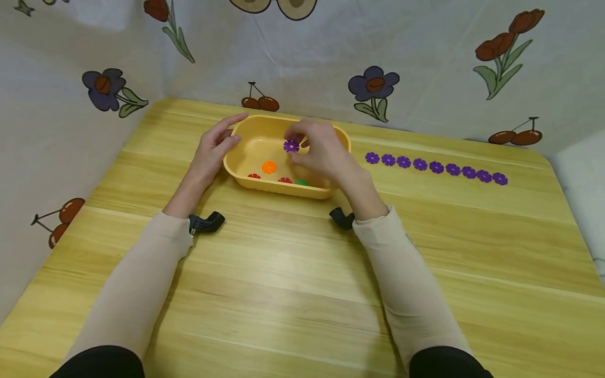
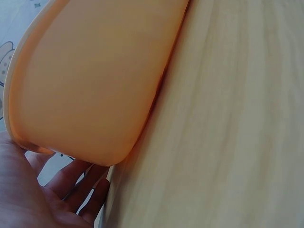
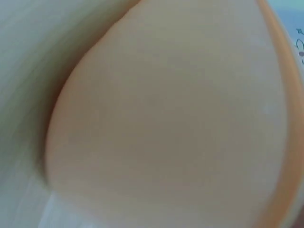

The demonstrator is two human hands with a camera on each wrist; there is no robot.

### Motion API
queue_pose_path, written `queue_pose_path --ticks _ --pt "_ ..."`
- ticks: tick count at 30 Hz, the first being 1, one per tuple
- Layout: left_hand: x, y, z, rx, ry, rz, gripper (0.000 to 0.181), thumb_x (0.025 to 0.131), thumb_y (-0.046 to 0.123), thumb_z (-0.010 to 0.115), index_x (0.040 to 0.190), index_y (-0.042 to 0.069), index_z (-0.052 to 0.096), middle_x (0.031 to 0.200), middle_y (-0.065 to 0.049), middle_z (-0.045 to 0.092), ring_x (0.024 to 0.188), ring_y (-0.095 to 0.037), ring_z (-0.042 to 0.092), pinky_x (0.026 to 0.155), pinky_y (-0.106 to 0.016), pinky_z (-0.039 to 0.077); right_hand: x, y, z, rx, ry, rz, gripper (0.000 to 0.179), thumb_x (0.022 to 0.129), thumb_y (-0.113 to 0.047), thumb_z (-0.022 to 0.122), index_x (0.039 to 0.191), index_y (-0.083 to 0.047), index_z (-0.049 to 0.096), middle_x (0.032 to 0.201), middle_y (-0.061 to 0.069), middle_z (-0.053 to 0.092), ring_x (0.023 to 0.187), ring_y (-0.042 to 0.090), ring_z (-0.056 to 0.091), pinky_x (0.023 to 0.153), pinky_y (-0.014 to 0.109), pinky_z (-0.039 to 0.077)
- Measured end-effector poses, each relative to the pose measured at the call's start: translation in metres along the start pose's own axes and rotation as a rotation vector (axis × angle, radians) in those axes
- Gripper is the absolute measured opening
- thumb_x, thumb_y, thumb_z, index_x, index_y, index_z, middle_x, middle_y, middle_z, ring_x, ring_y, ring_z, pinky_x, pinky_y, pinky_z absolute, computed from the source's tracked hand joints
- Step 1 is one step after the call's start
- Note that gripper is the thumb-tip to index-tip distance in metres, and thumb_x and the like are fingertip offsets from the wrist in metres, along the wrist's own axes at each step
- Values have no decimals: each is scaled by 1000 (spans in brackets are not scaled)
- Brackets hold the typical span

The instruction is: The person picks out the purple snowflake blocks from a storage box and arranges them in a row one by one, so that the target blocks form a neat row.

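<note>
A yellow plastic basin (image 1: 250, 184) stands toward the far side of the table. My left hand (image 1: 210, 152) holds its left end, thumb at the rim and fingers along the outside; the left wrist view shows those fingers (image 2: 76, 183) curled beside the basin wall (image 2: 95, 85). Over the basin's inside, my right hand (image 1: 321, 149) pinches a purple flower-shaped plastic piece (image 1: 291, 146) between thumb and fingers. Lower in the basin lie an orange piece (image 1: 269, 167), two red pieces (image 1: 285, 180) and a green one (image 1: 302, 182), partly hidden by the front wall. The right wrist view shows mostly the basin's outer wall (image 3: 166, 104).
Right of the basin, several purple flower pieces (image 1: 436, 167) form a slightly slanting row on the wooden table (image 1: 264, 294). A white cloth (image 1: 302, 58) printed with flowers and cherries hangs behind the table. Dark wrist-worn devices (image 1: 208, 222) stick out by both cuffs.
</note>
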State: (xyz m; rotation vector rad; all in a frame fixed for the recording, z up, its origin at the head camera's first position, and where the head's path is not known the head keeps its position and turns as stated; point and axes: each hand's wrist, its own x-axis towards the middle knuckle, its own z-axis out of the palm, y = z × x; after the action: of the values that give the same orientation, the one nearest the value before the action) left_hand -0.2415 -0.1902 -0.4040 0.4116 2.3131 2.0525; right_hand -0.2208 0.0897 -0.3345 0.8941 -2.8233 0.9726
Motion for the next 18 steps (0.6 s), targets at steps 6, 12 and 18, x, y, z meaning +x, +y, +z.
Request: queue_pose_path --ticks 6,12,18 --pt "0 2 0 11 6 -8 46 107 17 57 152 26 59 146 -21 61 112 -22 69 81 -23 63 -14 13 -15 5 80 -10 24 92 -11 79 115 -4 74 112 9 74 100 23 69 92 37 61" --pt "0 2 -1 16 8 7 45 107 17 57 152 24 59 141 -25 63 106 -25 69 79 -23 63 -29 25 -31 19 145 19 25 93 -12 79 116 -4 74 114 9 72 101 23 68 93 37 61" --pt "0 1 1 -6 6 5 45 107 16 58 152 22 59 139 -24 64 103 -26 69 77 -23 63 -44 43 -42 23 218 12 23 92 -9 80 113 -2 75 111 11 72 99 24 68 89 42 63"
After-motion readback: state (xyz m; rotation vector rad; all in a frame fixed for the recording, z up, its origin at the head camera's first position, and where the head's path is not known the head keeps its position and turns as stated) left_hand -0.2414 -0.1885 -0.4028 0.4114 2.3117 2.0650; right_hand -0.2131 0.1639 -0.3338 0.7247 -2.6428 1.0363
